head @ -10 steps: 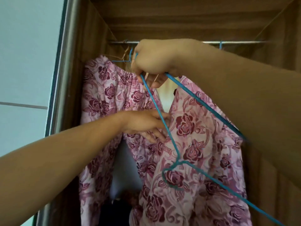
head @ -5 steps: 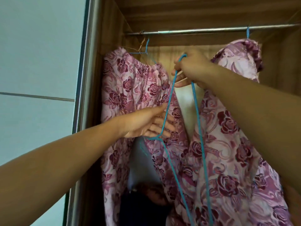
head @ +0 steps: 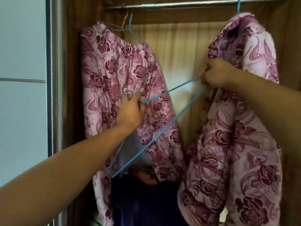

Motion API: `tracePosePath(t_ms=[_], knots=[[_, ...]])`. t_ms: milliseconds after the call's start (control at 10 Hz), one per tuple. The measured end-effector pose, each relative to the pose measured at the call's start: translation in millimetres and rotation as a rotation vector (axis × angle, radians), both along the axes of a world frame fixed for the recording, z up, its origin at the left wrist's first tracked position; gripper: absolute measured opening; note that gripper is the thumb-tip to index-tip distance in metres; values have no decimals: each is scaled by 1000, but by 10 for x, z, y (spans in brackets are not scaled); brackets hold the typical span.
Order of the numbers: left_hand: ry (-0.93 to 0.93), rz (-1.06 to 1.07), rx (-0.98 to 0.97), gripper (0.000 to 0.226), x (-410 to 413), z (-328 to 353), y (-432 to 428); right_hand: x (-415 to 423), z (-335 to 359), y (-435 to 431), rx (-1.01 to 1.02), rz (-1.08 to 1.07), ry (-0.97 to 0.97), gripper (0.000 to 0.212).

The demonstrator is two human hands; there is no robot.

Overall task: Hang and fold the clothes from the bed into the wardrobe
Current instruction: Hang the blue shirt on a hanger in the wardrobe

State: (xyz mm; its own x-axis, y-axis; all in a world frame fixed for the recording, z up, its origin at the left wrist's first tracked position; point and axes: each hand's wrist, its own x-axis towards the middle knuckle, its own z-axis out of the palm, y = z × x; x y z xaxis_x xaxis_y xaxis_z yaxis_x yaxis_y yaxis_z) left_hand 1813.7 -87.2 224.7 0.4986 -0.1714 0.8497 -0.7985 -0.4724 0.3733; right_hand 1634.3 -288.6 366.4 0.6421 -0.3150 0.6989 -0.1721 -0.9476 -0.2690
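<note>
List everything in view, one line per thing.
left floral garment: one, pink with maroon roses, hung at rail's left
right floral garment: one, same print, hung at right
held hanger: one, blue wire, between both hands
hung hangers: two, blue, hooked on rail
rail: one, silver, wardrobe top
dark cloth: one, navy, wardrobe bottom
wardrobe: one, brown wood, around clothes
door panel: one, pale grey, far left
left hand: grips held hanger by its hook
right hand: grips held hanger's corner

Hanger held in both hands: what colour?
Blue. The hanger shows best in the head view, against the pink rose-print garment.
</note>
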Motion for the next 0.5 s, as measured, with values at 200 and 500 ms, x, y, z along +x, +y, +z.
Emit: tracePosePath(t_ms=[200,500], knots=[[199,-333,102,31,34,-278,-372,-9,-566,-192,-510,-583,487,34],[315,-316,325,16,87,-807,-483,596,-1989,-572,-96,-220,685,19]])
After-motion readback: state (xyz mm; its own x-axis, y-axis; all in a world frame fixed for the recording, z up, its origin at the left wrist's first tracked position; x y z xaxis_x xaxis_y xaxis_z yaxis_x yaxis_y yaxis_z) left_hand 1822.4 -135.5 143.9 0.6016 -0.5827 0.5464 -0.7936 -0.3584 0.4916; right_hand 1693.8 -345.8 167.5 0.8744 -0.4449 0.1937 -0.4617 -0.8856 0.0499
